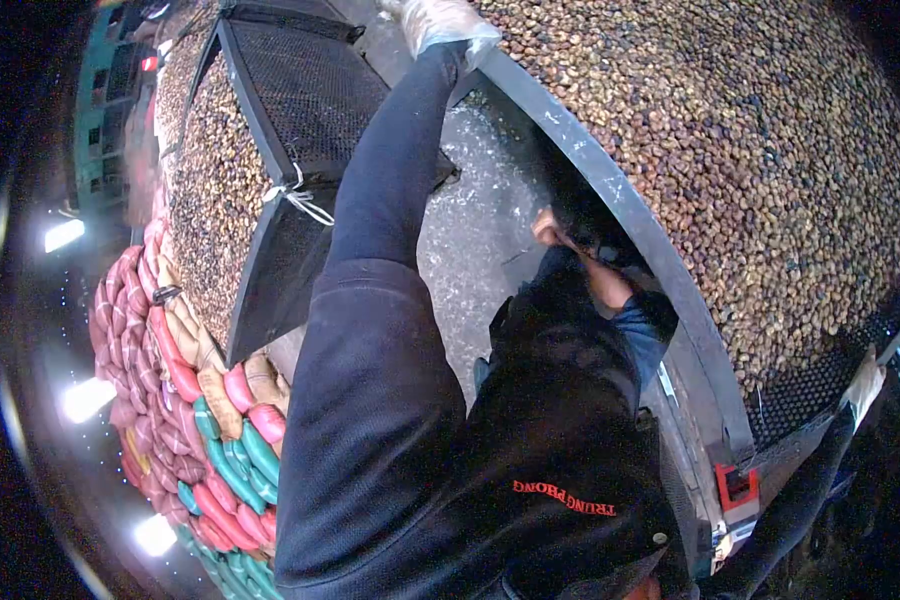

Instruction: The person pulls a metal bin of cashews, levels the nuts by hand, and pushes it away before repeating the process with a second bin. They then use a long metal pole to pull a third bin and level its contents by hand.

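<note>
My left hand (pixel 445 22), in a whitish translucent glove, is at the top, against the near corner of a large mesh tray (pixel 610 185) with a grey metal rim. Its fingers are partly cut off by the frame, so their grip is hidden. Brownish nuts or beans (pixel 730 150) cover most of the tray, with bare black mesh at its lower right corner. There my right hand (pixel 863 385), also gloved, is closed at the tray's edge. Both my arms are in dark sleeves.
To the left, black mesh panels (pixel 300 90) tied with white string border another heap of nuts (pixel 220 150). Stacked pink, red, green and tan sacks (pixel 210 470) lie lower left. A red square part (pixel 738 487) is under the tray. My foot (pixel 546 226) stands on the grey floor (pixel 470 230).
</note>
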{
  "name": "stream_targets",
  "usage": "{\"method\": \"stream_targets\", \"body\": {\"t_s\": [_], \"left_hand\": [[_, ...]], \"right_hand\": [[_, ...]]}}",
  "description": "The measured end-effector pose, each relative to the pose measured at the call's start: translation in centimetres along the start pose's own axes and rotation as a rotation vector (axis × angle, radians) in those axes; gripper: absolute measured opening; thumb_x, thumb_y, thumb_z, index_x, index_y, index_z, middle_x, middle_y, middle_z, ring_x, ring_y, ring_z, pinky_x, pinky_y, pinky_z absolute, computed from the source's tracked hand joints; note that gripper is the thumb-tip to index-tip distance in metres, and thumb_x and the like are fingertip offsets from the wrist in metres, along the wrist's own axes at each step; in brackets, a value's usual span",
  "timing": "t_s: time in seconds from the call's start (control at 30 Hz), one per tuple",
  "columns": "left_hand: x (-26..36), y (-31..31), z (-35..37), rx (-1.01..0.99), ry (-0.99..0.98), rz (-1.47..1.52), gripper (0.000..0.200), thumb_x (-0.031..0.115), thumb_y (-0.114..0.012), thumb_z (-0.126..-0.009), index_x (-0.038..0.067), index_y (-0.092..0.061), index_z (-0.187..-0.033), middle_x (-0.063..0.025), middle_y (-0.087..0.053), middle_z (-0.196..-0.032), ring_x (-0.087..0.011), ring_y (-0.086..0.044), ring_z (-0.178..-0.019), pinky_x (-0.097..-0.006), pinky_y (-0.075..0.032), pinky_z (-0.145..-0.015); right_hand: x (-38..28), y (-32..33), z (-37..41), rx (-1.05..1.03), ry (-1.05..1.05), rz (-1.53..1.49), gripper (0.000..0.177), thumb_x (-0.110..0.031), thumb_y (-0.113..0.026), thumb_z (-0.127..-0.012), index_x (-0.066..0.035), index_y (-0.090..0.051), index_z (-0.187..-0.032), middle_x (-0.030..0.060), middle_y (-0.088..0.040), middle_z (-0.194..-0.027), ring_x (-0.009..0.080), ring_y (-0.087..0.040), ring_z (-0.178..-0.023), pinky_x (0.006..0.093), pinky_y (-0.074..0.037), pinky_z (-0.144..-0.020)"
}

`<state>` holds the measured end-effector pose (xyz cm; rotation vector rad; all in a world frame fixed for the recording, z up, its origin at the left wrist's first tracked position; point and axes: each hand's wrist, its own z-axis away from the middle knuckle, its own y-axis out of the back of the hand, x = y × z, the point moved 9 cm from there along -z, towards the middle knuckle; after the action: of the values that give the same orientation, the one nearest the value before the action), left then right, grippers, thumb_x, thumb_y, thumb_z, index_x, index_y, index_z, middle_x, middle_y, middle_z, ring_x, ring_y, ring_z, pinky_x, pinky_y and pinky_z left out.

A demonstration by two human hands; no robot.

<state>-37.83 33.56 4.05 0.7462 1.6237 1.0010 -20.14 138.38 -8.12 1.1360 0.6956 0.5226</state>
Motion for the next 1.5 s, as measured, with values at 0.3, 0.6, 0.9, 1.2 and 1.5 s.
{"method": "stream_targets", "body": {"t_s": [0.3,0.6,0.9,1.2,1.5], "left_hand": [[1.1,0.1,-0.1,-0.179,-0.088,-0.159,0.039,0.043,-0.065,-0.09,0.01,-0.085,-0.083,-0.0112,-0.081,-0.085,-0.0397,-0.069,-0.104,-0.0674,-0.03,-0.118],[0.2,-7.2,-2.2,0.015,-0.186,-0.149,0.049,0.06,-0.077,-0.087,0.013,-0.078,-0.073,-0.0107,-0.074,-0.076,-0.0359,-0.069,-0.074,-0.0687,-0.038,-0.12],[-0.9,-2.1,-1.5,-0.183,-0.008,0.099,0.049,0.05,-0.088,-0.064,0.008,-0.089,-0.088,-0.0173,-0.083,-0.103,-0.0543,-0.036,-0.154,-0.0726,-0.006,-0.132],[-0.3,-5.1,-2.2,-0.342,-0.009,0.104,0.042,0.037,-0.079,-0.068,0.012,-0.09,-0.101,-0.021,-0.08,-0.125,-0.0555,-0.029,-0.16,-0.074,0.0,-0.132],[-0.9,-2.1,-1.4,-0.204,-0.033,0.145,0.047,0.037,-0.077,-0.068,0.007,-0.089,-0.101,-0.0195,-0.082,-0.119,-0.0577,-0.032,-0.158,-0.0756,-0.003,-0.131]], "right_hand": [[-2.1,0.3,2.8,-0.001,-0.115,-0.127,0.079,-0.059,-0.064,-0.106,0.011,-0.061,-0.14,0.0281,-0.075,-0.118,0.037,-0.07,-0.106,0.0471,-0.051,-0.095],[-3.3,-0.7,4.5,0.082,-0.038,-0.297,0.069,-0.046,-0.067,-0.106,0.009,-0.056,-0.147,0.0264,-0.071,-0.13,0.0354,-0.065,-0.118,0.0454,-0.048,-0.103],[-4.8,-0.1,6.8,0.18,-0.079,-0.305,0.066,-0.033,-0.065,-0.107,0.007,-0.048,-0.157,0.0283,-0.067,-0.143,0.0402,-0.066,-0.128,0.0459,-0.049,-0.11],[-3.5,-1.5,5.4,0.075,-0.1,-0.446,0.053,-0.028,-0.063,-0.11,0.004,-0.054,-0.152,0.0235,-0.071,-0.132,0.0357,-0.067,-0.116,0.0462,-0.049,-0.103],[0.1,-3.6,2.1,0.164,-0.065,-0.461,0.054,-0.027,-0.066,-0.109,0.001,-0.054,-0.153,0.0209,-0.072,-0.131,0.0319,-0.067,-0.113,0.0453,-0.05,-0.101]]}}
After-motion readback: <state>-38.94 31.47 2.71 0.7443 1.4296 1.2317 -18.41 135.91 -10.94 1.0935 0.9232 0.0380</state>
